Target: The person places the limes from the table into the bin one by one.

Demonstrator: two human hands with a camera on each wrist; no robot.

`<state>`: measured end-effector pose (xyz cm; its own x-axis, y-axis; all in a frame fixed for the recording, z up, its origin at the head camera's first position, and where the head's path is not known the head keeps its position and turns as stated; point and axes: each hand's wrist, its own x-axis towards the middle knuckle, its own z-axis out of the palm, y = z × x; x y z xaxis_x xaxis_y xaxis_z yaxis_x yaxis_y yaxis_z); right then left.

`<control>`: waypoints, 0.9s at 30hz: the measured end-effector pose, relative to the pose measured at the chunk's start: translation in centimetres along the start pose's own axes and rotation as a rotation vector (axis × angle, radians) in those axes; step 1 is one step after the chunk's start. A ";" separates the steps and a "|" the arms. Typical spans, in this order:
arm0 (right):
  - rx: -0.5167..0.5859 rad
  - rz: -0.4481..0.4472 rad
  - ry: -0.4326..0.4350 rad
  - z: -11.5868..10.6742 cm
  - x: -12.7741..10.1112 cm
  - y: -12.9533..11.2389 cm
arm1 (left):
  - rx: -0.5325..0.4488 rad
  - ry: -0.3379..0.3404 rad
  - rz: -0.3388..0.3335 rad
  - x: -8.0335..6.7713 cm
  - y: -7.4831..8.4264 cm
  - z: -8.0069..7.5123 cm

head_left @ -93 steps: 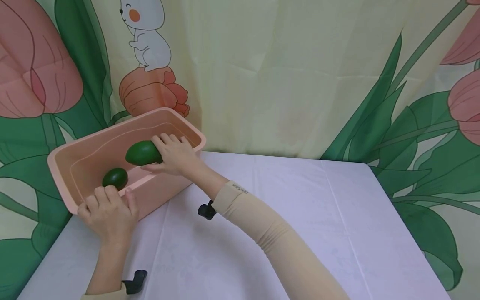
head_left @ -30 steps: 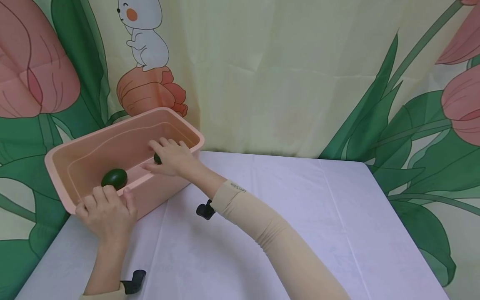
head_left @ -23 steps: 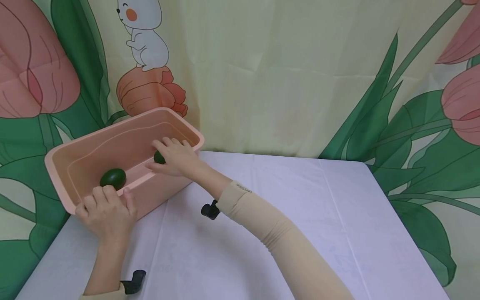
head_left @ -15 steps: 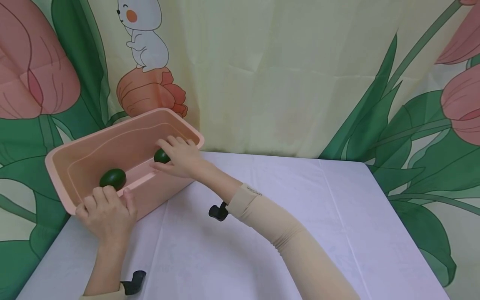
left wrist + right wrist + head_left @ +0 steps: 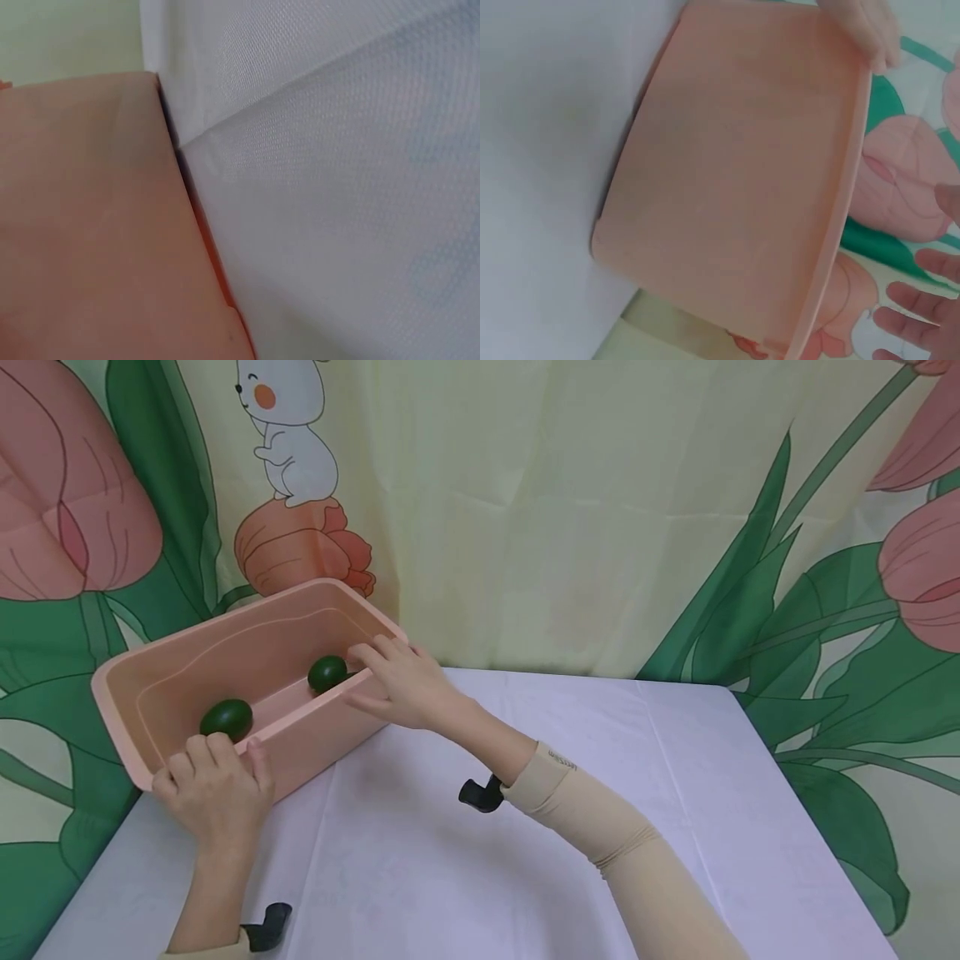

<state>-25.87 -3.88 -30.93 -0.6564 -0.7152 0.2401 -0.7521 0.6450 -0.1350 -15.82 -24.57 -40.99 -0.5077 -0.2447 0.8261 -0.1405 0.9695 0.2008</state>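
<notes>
pink tub (image 5: 300, 760), green avocados (image 5: 227, 718) (dark); lilac tablecloth (image 5: 600, 760)

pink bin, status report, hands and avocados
Left hand grips pink bin near rim. Right hand open, fingers above far rim. Two avocados inside, untouched. Nothing in the way.

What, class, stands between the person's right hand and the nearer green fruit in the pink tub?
Only the pink tub's near rim. The right hand hovers open at that rim, just right of the fruit, which lies uncovered inside. The left hand grips the rim further along.
</notes>
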 end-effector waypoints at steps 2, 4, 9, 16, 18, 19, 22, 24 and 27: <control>0.008 0.006 0.009 -0.3 -0.8 0.4 | 0.002 0.008 0.000 0.0 0.0 0.0; 0.016 0.031 0.013 -0.6 -1.6 0.7 | 0.004 0.011 0.001 0.1 0.0 0.0; 0.038 0.088 0.022 -1.2 -3.7 1.9 | 0.008 -0.011 0.005 0.1 0.0 -0.1; 0.045 0.091 0.091 -2.0 -6.7 3.7 | 0.011 -0.013 0.001 0.2 0.0 -0.2; 0.047 0.102 0.111 -2.2 -7.6 4.2 | 0.008 -0.016 0.001 0.2 0.0 -0.2; 0.049 0.107 0.122 -2.4 -8.0 4.4 | 0.009 -0.021 0.000 0.2 0.0 -0.2; 0.051 0.126 0.147 -2.8 -9.2 5.2 | 0.013 -0.033 -0.003 0.2 0.0 -0.3; 0.053 0.139 0.161 -3.1 -10.0 5.7 | 0.015 -0.035 -0.004 0.2 0.0 -0.3; 0.051 0.166 0.177 -3.5 -11.1 6.5 | 0.013 -0.033 -0.004 0.2 0.0 -0.3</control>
<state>-23.23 9.17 -31.10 -0.7544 -0.5391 0.3746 -0.6395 0.7323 -0.2339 -15.63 -24.60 -40.65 -0.5350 -0.2490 0.8073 -0.1535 0.9683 0.1969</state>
